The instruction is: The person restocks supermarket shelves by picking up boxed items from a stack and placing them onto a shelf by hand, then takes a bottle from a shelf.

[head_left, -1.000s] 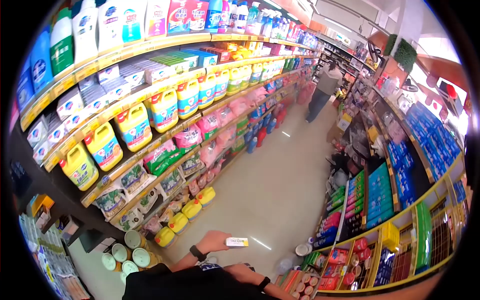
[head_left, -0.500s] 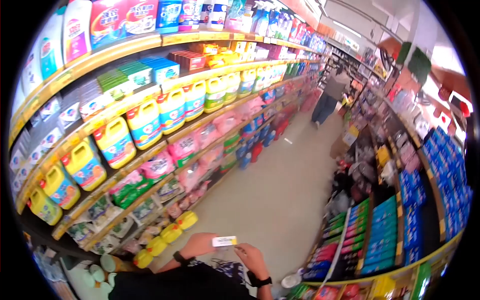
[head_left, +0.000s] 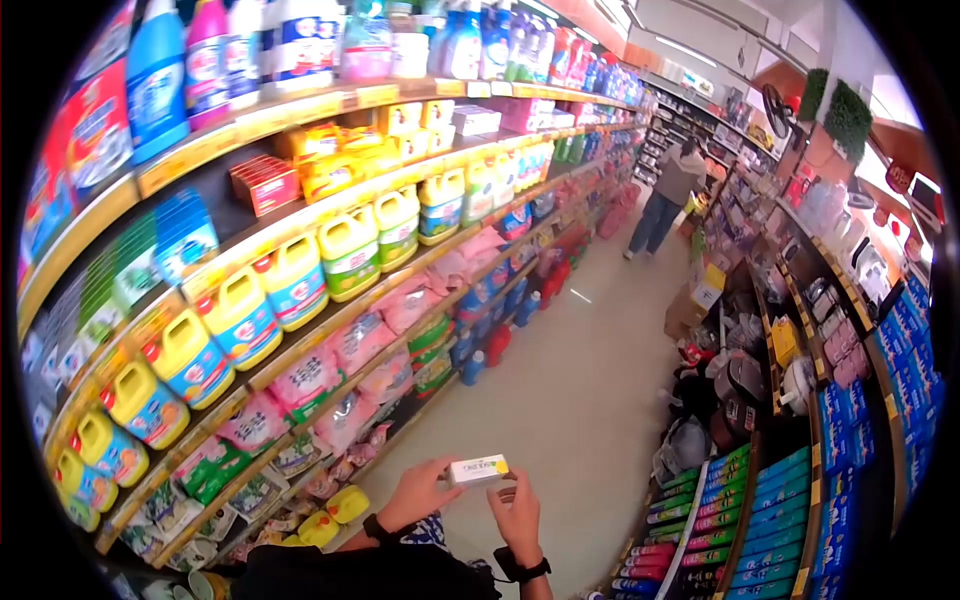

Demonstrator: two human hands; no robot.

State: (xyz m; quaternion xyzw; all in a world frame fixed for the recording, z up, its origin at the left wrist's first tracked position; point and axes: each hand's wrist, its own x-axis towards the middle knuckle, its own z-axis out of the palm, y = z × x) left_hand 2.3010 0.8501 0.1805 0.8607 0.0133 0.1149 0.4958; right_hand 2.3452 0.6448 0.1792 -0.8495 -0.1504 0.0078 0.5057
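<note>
A small white box (head_left: pixel 478 471) with dark print and a yellow patch at its right end is held in front of my body. My left hand (head_left: pixel 415 497) grips its left end, with a dark band around the wrist. My right hand (head_left: pixel 518 512) has its fingers curled against the box's right end and lower edge; that wrist also carries a dark watch or band. The fingertips behind the box are hidden.
Shelves on the left hold yellow detergent jugs (head_left: pixel 293 280), pink bags (head_left: pixel 305 380) and upright bottles (head_left: pixel 157 85). Low racks of green and teal packs (head_left: pixel 770 525) line the right. Cartons (head_left: pixel 695 303) stand by the aisle floor (head_left: pixel 540 390), where a person (head_left: pixel 660 200) is farther along.
The view has advanced along the aisle, so the shelf goods shift left and nearer. The box has turned to show more of its face, and my right fingers have moved in around its right end.
</note>
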